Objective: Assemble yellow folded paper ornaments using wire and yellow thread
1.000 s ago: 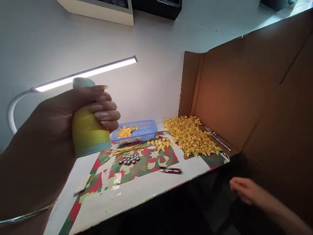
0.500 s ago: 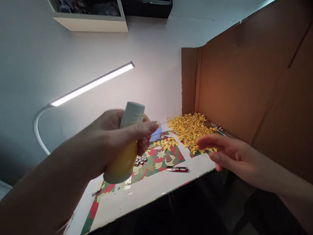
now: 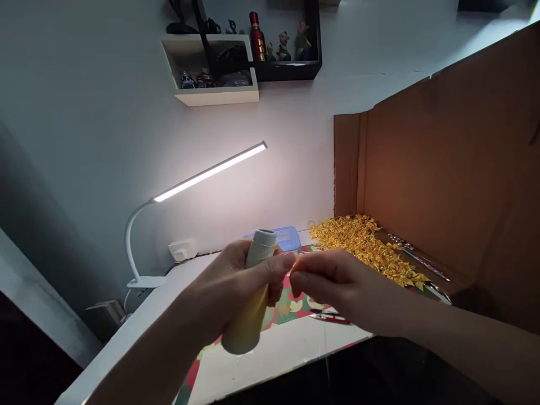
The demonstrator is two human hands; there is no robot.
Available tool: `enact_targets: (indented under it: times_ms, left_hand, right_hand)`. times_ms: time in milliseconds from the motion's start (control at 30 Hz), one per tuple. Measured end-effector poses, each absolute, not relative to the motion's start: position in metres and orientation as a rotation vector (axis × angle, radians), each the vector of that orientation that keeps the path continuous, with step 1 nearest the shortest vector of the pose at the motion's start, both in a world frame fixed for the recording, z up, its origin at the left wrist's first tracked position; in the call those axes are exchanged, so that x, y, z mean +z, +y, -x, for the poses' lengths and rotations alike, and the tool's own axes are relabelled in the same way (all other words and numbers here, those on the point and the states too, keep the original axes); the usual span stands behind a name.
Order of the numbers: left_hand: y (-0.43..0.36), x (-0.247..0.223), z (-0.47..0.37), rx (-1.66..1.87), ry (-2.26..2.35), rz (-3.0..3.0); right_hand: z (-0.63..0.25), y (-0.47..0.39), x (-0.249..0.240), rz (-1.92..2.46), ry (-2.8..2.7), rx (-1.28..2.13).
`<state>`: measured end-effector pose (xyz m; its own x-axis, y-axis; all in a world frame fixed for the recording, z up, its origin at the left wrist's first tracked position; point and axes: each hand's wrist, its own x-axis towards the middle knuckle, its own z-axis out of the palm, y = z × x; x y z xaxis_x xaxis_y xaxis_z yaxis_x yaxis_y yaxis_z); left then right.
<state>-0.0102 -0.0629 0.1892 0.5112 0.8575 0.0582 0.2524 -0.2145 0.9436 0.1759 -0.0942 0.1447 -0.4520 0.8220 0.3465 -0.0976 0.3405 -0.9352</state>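
The spool of yellow thread [image 3: 250,301] sits in my left hand [image 3: 236,281], lifted above the near edge of the white table [image 3: 270,346] and tilted, its pale cardboard core poking out at the top. My fingers wrap round its middle, clenched firmly on it. My right hand [image 3: 337,287] is just beside the upper end of the spool, thumb and forefinger pinched together close to my left fingertips — whether a strand of thread lies between them I cannot tell; it is too fine to see.

My two hands stand in front of much of the table. Under them lies the red-and-green patterned paper [image 3: 291,306], only a patch of it showing between my wrists. The small snips [image 3: 331,318] lie on the table just below my right hand, partly hidden by it. Behind the spool's top the blue basket [image 3: 284,236] peeks out, mostly covered.

To the right, a heap of yellow folded paper pieces [image 3: 371,247] spreads along the foot of the brown cardboard screen [image 3: 442,180], which stands upright and closes off that side. On the left, the white desk lamp [image 3: 202,177] is clamped at the table's far edge, its bar lit. High on the wall hang two shelves [image 3: 219,90] with small figures on them.
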Motion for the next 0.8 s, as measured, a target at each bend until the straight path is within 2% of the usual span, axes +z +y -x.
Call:
enact_targets:
  times_ms: [200,367,667,800]
  left_hand:
    - [-0.065,0.138,0.017,0.81,0.708,-1.187]
    - [-0.066,0.095,0.033,0.855,0.488,-0.854]
    - [-0.086,0.021,0.045,0.859,0.314,-0.682]
    - [-0.095,0.004,0.053,0.89,0.263,-0.635]
  right_hand:
    - [-0.19,-0.078,0.151,0.705,-1.416,1.457]
    - [-0.212,-0.056,0.154,0.72,-1.26,1.442]
    - [-0.241,-0.056,0.144,0.787,-1.072,1.368]
    - [-0.253,-0.053,0.128,0.87,-0.966,1.353]
